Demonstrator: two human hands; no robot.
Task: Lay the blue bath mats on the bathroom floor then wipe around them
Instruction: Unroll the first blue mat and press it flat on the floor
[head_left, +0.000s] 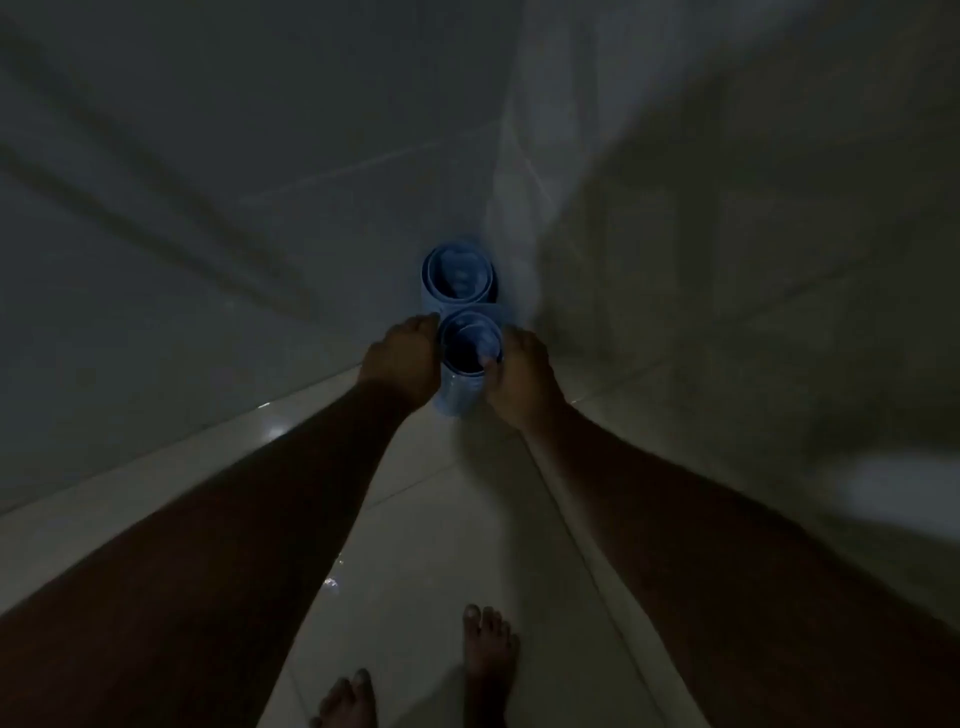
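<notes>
Two blue bath mats stand rolled up on end in a dim corner of the room. The nearer roll (460, 395) is clasped from both sides: my left hand (402, 361) presses its left side and my right hand (519, 376) wraps its right side, thumb over the rim. The farther roll (457, 278) stands just behind it, against the wall corner, untouched. Both rolls show hollow centres from above.
Glossy pale floor tiles (441, 530) run toward me, with small wet glints at the left. Tiled walls (208, 234) meet at the corner behind the rolls. My bare feet (488, 654) stand on the floor at the bottom of the view.
</notes>
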